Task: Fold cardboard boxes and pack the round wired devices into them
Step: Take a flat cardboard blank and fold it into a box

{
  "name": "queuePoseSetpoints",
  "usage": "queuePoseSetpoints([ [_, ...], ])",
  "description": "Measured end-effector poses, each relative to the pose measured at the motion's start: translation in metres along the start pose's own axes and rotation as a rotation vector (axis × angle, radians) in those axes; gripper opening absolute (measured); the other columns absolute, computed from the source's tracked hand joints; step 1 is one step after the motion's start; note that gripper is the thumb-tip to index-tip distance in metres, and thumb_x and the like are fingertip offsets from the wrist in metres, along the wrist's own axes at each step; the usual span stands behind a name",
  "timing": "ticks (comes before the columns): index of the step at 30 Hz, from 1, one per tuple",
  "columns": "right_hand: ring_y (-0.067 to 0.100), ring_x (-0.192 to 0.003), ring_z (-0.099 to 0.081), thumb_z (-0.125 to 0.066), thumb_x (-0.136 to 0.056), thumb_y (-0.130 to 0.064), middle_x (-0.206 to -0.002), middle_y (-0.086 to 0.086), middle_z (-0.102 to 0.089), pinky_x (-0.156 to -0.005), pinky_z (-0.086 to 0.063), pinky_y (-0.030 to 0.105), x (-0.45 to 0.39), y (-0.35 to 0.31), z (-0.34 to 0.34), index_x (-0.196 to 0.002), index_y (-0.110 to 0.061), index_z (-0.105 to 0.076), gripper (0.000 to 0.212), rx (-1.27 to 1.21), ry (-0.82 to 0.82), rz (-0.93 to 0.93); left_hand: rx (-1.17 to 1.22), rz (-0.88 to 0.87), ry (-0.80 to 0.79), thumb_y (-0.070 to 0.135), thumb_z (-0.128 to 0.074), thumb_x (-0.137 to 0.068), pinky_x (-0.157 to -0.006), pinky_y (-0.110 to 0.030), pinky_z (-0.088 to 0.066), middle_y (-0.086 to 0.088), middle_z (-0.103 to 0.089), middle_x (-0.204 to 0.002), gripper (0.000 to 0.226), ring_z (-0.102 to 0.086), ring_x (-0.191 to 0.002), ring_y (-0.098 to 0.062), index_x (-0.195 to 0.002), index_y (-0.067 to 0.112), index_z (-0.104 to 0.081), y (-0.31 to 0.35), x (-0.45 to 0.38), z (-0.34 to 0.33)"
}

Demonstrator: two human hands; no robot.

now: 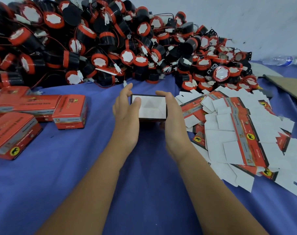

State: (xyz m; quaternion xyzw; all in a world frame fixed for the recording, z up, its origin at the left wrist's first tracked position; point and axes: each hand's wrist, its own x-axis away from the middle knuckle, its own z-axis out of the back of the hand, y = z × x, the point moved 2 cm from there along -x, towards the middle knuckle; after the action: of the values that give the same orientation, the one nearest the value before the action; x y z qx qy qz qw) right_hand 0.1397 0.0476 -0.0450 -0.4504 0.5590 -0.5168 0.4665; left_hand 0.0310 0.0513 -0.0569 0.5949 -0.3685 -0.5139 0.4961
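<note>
Both hands are up over the blue cloth (pixel 144 167) with an open box (pixel 148 106) caught between them, its white inside facing up and its mouth toward the person. The left hand (pixel 126 114) clasps the box's left wall, thumb lying over the rim onto the white inside, fingers reaching past the far corner. The right hand (pixel 172 116) cups the right wall, fingers curled round the far right corner. Nothing sits inside the box that I can see. Beyond the held box, past the fingertips, rises a big heap of devices (pixel 110 44), black and red rounds with white faces and thin wires, filling the far side of the cloth. Right of the right hand, nearly touching the wrist, lies a spread of flat blanks (pixel 237 133), white sides mostly up. Well off to the left of the left hand stand folded red boxes (pixel 68 111). Far right, beyond the blanks, a plastic bottle (pixel 282 60) lies on its side, and brown cardboard (pixel 287 87) rests near it.
</note>
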Motion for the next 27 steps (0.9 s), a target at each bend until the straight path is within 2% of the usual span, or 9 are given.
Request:
queuePoseSetpoints([
  [2,0.021,-0.118,-0.055,-0.046,-0.096,-0.036,-0.126,0.007,-0.053,-0.105,-0.044,0.052,0.001,-0.003,0.002,-0.106,-0.029,-0.068,0.026,-0.102,0.024,0.041,-0.045,0.015,0.006,0.032,-0.038,-0.104,-0.107,-0.029,-0.026,0.017,-0.033,-0.142,0.046,-0.024,-0.142,-0.009,-0.149,0.038,-0.031,-0.003,-0.003,0.002],
  [4,0.021,-0.117,-0.056,-0.048,-0.098,-0.020,-0.125,0.009,-0.051,-0.101,-0.048,0.045,0.003,-0.005,0.002,-0.101,-0.016,-0.069,0.021,-0.169,0.039,0.131,0.100,0.055,-0.043,0.041,-0.034,-0.107,-0.105,-0.035,-0.041,0.010,-0.047,-0.143,0.037,-0.044,-0.134,-0.011,-0.142,0.036,-0.041,-0.007,-0.005,0.003],
  [6,0.016,-0.117,-0.054,-0.050,-0.097,-0.008,-0.121,0.008,-0.049,-0.094,-0.050,0.030,0.005,-0.007,0.002,-0.095,-0.013,-0.067,0.017,-0.131,0.022,0.233,0.217,0.084,-0.100,0.057,-0.034,-0.101,-0.086,-0.034,-0.055,0.006,-0.069,-0.120,0.045,-0.065,-0.111,-0.013,-0.128,0.031,-0.058,-0.009,-0.006,0.005],
  [9,0.010,-0.113,-0.053,-0.050,-0.096,-0.008,-0.119,0.001,-0.052,-0.092,-0.046,0.020,0.000,-0.010,0.000,-0.106,-0.014,-0.062,0.016,-0.028,-0.085,0.324,0.146,0.075,-0.003,0.045,-0.053,-0.099,-0.073,-0.025,-0.055,0.008,-0.075,-0.104,0.032,-0.070,-0.098,-0.010,-0.116,0.023,-0.068,-0.009,-0.012,0.011],
  [12,0.008,-0.119,-0.047,-0.050,-0.099,-0.016,-0.129,-0.009,-0.047,-0.099,-0.040,0.026,-0.031,-0.015,0.000,-0.131,-0.031,-0.046,0.035,0.109,-0.047,0.248,0.223,0.141,0.206,0.036,-0.067,-0.092,-0.089,-0.031,-0.055,0.008,-0.072,-0.107,0.033,-0.068,-0.102,-0.006,-0.119,0.019,-0.062,-0.011,-0.020,0.016],
  [17,0.028,-0.125,-0.041,-0.053,-0.093,-0.017,-0.142,0.010,-0.041,-0.103,-0.039,0.045,-0.111,-0.012,0.010,-0.146,-0.017,-0.035,0.056,0.661,0.057,0.211,0.357,0.209,0.371,0.024,-0.077,-0.084,-0.092,-0.031,-0.055,0.014,-0.066,-0.108,0.045,-0.067,-0.102,-0.003,-0.117,0.024,-0.046,-0.019,-0.026,0.019],
  [21,0.037,-0.142,-0.022,-0.049,-0.091,-0.028,-0.153,0.018,-0.030,-0.117,-0.014,0.052,-0.155,-0.001,0.033,-0.151,-0.015,-0.027,0.065,1.113,0.158,0.068,0.368,0.222,0.352,0.026,-0.076,-0.085,-0.082,-0.023,-0.053,0.020,-0.068,-0.098,0.038,-0.068,-0.094,0.002,-0.110,0.030,-0.048,-0.026,-0.030,0.018],
  [24,0.034,-0.150,-0.001,-0.045,-0.089,-0.030,-0.161,0.019,-0.010,-0.113,0.008,0.064,-0.161,0.012,0.040,-0.153,-0.010,-0.018,0.072,1.342,0.183,-0.143,0.349,0.219,0.334,0.027,-0.075,-0.085,-0.081,-0.022,-0.052,0.019,-0.068,-0.100,0.037,-0.068,-0.093,0.005,-0.110,0.030,-0.049,-0.028,-0.030,0.017],
  [27,0.039,-0.139,-0.025,-0.052,-0.084,-0.023,-0.147,0.022,-0.034,-0.115,-0.005,0.058,-0.150,0.017,0.020,-0.138,-0.006,-0.039,0.058,1.433,0.235,0.022,0.337,0.217,0.329,0.028,-0.074,-0.086,-0.079,-0.021,-0.053,0.024,-0.070,-0.093,0.034,-0.067,-0.090,0.008,-0.107,0.033,-0.048,-0.026,-0.029,0.016],
])
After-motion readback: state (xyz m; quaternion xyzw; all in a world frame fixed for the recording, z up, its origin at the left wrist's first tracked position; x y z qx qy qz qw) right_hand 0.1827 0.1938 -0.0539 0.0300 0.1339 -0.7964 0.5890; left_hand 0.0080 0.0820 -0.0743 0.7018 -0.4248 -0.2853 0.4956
